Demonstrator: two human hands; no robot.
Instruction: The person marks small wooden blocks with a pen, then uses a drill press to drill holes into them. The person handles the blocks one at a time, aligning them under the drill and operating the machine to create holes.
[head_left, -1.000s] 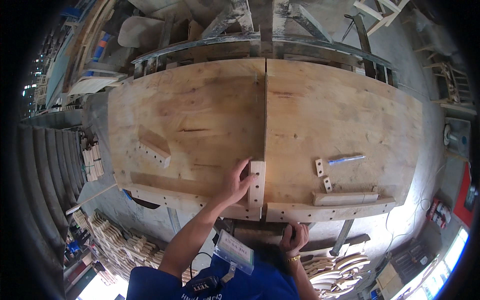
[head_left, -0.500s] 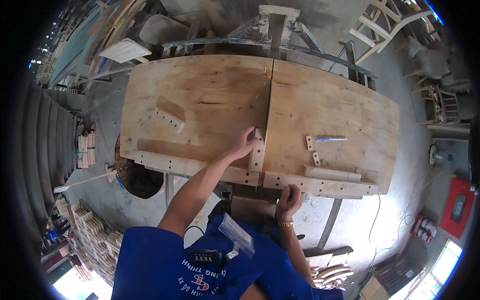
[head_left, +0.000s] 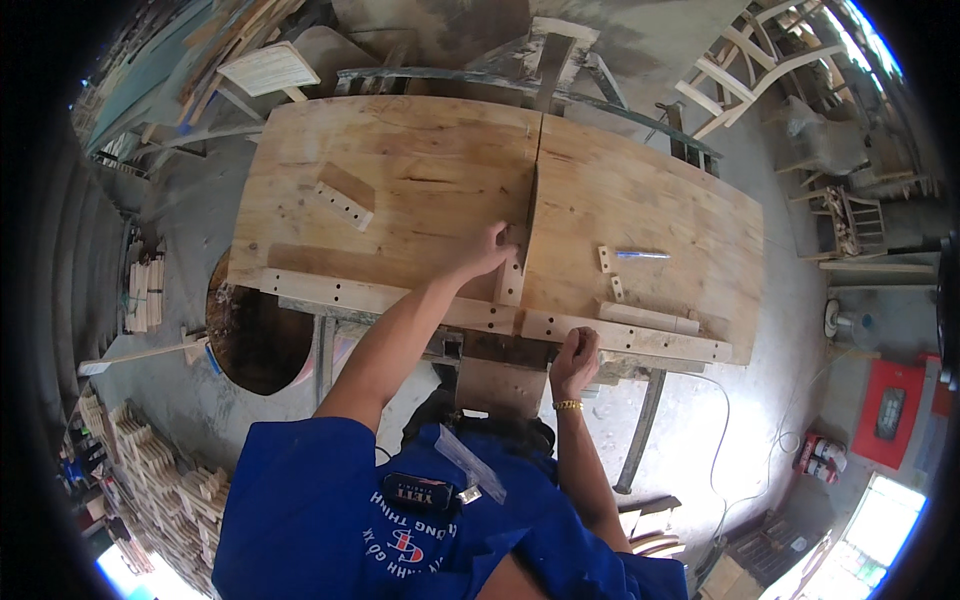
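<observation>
A narrow drilled strip (head_left: 511, 278) is laid lengthwise on the wooden table (head_left: 420, 160), beside the slot that splits the top, its near end at the front rail (head_left: 400, 300). The strip is pressed down by the left hand (head_left: 487, 252), fingers spread flat over its far end — no pinch is seen. The right hand (head_left: 575, 357) is curled over the table's front edge, just below the rail; whether anything is gripped there cannot be told. To the right, two short drilled pieces (head_left: 610, 272), a blue pen (head_left: 643, 255) and a plain block (head_left: 648, 318) are lying apart from the strip. On the left half of the top — well apart — another drilled block (head_left: 343, 197) is seen.
</observation>
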